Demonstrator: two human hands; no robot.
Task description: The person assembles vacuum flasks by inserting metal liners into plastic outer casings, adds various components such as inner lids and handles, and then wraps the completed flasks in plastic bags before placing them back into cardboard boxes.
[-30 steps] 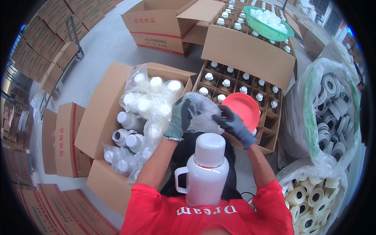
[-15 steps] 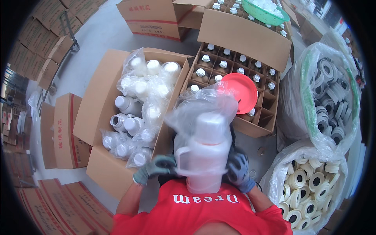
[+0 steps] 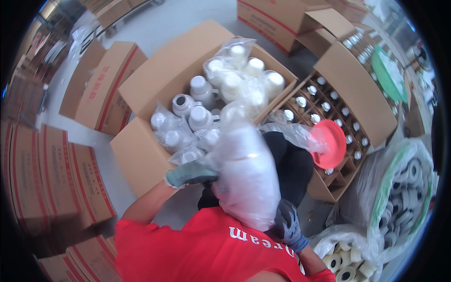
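A white thermos flask in a clear plastic bag tilts across my lap, blurred by motion. My left hand, in a grey-green glove, grips the bagged flask at its left side, with the fingers closed and partly behind it. Low on the right, my right hand in a blue-grey glove curls around the flask's bottom end, where the bag bunches. Just beyond the flask stands an open carton holding several white flasks, some bagged and some bare.
To the right, a divided carton holds bottles with silvery-white tops, and a red plate with a loose clear bag lies on it. Sacks of grey rings and cream rings stand at right. Brown cartons line the left.
The bag now encloses the flask down to its bottom, and the flask's top leans left. My right hand has moved down to its base. The view has turned left.
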